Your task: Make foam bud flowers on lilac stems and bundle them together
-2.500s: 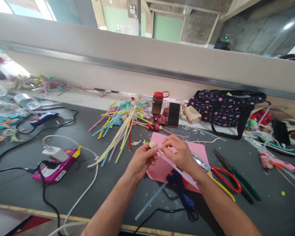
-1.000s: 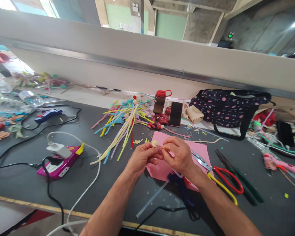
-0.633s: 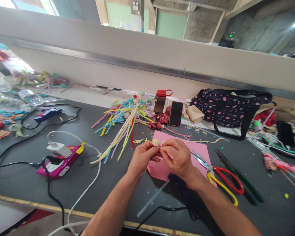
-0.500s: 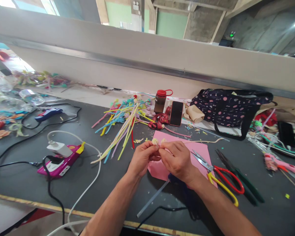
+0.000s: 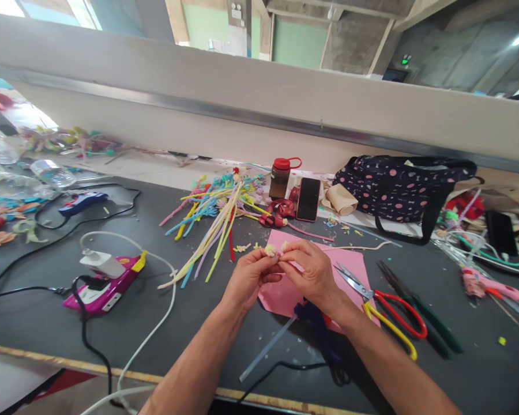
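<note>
Above a pink sheet [image 5: 350, 259], my left hand [image 5: 253, 276] pinches a small cream, ruffled flower-like piece [image 5: 270, 250] between thumb and forefinger. My right hand [image 5: 309, 271] is closed close beside it, its fingertips on a second small cream piece [image 5: 284, 246]. The fingertips of both hands nearly meet, and the fingers partly hide both pieces. Under my right wrist lies a dark blue glue gun [image 5: 313, 323], half hidden, with a translucent glue stick [image 5: 268, 349] poking out to the left. Scissors [image 5: 374, 295] with red and yellow handles rest right of my right hand.
Pliers [image 5: 424, 311] lie beyond the scissors. Coloured fuzzy stems [image 5: 211, 230] spread left of the hands. Behind stand a bottle [image 5: 280, 180], a phone [image 5: 308, 199] and a patterned bag [image 5: 393, 190]. A purple power strip [image 5: 108, 291] and cables lie left; a pink glue gun [image 5: 488, 283] right.
My right hand's fingers have lifted and straightened somewhat, now pinching at the second cream piece. My left hand keeps its pinch. The whole view has shifted slightly.
</note>
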`<state>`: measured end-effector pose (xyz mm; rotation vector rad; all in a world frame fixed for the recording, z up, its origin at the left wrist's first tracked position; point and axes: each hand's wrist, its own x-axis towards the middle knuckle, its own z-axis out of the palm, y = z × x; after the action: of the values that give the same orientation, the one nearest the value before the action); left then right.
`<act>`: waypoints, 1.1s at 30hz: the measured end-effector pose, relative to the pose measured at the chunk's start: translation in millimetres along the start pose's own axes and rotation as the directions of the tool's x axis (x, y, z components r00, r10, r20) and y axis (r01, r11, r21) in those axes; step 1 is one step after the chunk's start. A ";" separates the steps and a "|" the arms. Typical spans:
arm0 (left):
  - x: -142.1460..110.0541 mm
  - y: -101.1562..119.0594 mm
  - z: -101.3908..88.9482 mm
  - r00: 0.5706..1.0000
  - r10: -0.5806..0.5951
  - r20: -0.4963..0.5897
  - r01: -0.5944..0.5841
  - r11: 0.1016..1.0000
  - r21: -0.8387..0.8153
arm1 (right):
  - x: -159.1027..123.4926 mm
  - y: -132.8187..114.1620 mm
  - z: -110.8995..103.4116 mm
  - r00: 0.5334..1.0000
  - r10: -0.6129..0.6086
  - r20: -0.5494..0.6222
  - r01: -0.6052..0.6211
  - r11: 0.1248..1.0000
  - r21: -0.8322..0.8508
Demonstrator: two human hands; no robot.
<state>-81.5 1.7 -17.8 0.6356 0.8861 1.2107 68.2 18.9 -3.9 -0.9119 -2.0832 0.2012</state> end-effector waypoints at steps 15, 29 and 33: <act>2.3 -14.4 4.3 0.986 0.133 -0.103 -0.130 0.991 0.033 | -6.3 -0.3 8.3 0.989 -0.147 0.002 0.134 0.895 -0.426; -3.3 -1.1 1.4 0.969 0.247 0.022 -0.225 0.840 0.493 | -0.1 10.7 0.2 0.927 -0.261 0.270 0.361 0.817 -0.449; -2.7 -0.3 -3.2 0.939 0.339 0.058 -0.249 0.556 0.793 | 2.2 9.0 -5.3 0.901 -0.238 0.362 0.385 0.824 -0.416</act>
<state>-84.4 -1.2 -19.1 1.5170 1.4740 1.1052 76.1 25.9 -3.1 -0.8316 -2.5936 -0.4040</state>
